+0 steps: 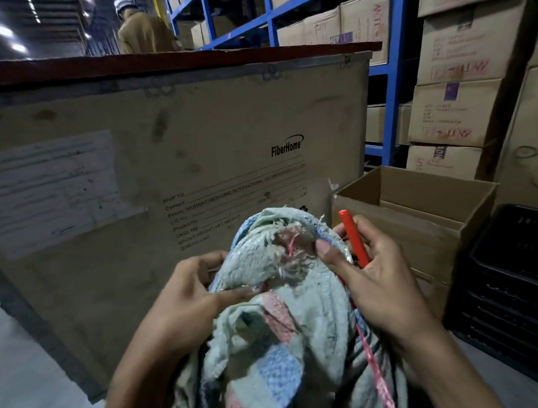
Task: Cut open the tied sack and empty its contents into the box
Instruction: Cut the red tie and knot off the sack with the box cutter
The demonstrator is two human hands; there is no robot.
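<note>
A woven plastic sack (277, 322) with pale green, blue and pink stripes stands upright in front of me, its bunched, frayed neck (290, 244) at the top. My left hand (188, 294) grips the sack's neck from the left. My right hand (368, 276) presses its thumb on the neck from the right while holding a red-handled cutter (353, 240) between its fingers; the blade is hidden. A pink tie string (376, 376) hangs down the sack's right side. An open cardboard box (417, 202) stands just right of the sack.
A large plywood crate (172, 165) marked FiberHome fills the space ahead. Black plastic crates (515, 284) are stacked at the right. Blue racking (391, 72) and stacked cartons (456, 113) stand behind the box. A person (141, 29) in a helmet stands beyond the crate.
</note>
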